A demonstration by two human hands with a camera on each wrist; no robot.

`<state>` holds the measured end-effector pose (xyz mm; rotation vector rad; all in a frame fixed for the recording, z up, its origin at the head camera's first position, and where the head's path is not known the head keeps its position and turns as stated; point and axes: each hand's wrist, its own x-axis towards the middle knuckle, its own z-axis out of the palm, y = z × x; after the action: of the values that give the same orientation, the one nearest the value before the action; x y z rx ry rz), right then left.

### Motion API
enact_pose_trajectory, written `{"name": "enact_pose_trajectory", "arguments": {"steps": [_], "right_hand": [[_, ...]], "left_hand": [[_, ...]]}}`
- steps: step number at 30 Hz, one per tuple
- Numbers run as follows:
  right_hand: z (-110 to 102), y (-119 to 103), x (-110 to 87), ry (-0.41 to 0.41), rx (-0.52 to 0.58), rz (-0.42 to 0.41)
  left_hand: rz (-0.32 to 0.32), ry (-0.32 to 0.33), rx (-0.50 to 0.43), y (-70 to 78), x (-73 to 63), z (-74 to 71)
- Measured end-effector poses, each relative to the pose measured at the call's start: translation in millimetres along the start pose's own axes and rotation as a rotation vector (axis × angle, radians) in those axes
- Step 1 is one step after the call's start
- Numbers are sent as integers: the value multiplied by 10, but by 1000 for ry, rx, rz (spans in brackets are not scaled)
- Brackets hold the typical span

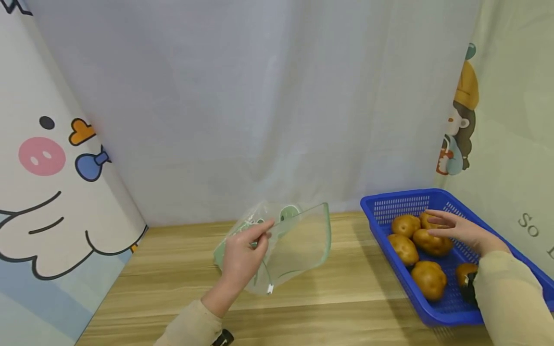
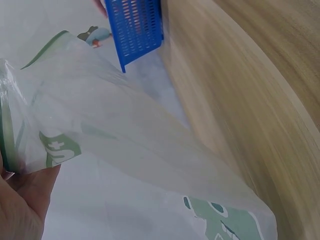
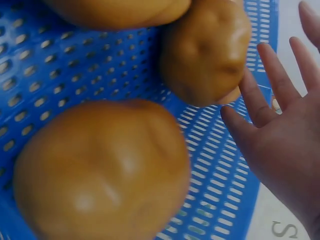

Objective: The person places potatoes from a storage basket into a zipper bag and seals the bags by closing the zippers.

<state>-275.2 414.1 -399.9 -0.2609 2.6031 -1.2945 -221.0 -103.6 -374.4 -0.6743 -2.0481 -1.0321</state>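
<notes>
My left hand [image 1: 244, 254] pinches the upper edge of a clear zip bag [image 1: 298, 240] with green print and a green-edged mouth. The bag hangs over the table, its mouth spread toward the right; a small white slider shows at its lower corner. In the left wrist view the same bag [image 2: 115, 120] stretches away from the fingers. Over the blue basket [image 1: 409, 288] hovers my right hand [image 1: 467, 233], fingers spread and holding nothing. Several potatoes [image 1: 428, 280] lie in the basket. The right wrist view shows the fingertips right beside one potato [image 3: 207, 55].
The wooden table [image 1: 173, 288] runs under the bag and basket. A pale curtain [image 1: 242, 120] stands behind it, with a cartoon-printed cloth [image 1: 43, 202] at the left and another printed cloth [image 1: 515, 144] at the right. The basket's raised rim surrounds the potatoes.
</notes>
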Motion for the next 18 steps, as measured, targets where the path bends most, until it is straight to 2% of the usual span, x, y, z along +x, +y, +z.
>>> {"name": "enact_pose_trajectory", "arguments": {"steps": [6, 12, 18], "right_hand": [[77, 80, -18, -19, 12, 21], [127, 111, -23, -94, -20, 67], [171, 105, -1, -181, 5, 118]], "left_hand": [[-40, -28, -7, -11, -30, 0], [-44, -33, -7, -25, -42, 1], [-43, -30, -14, -36, -49, -3]]}}
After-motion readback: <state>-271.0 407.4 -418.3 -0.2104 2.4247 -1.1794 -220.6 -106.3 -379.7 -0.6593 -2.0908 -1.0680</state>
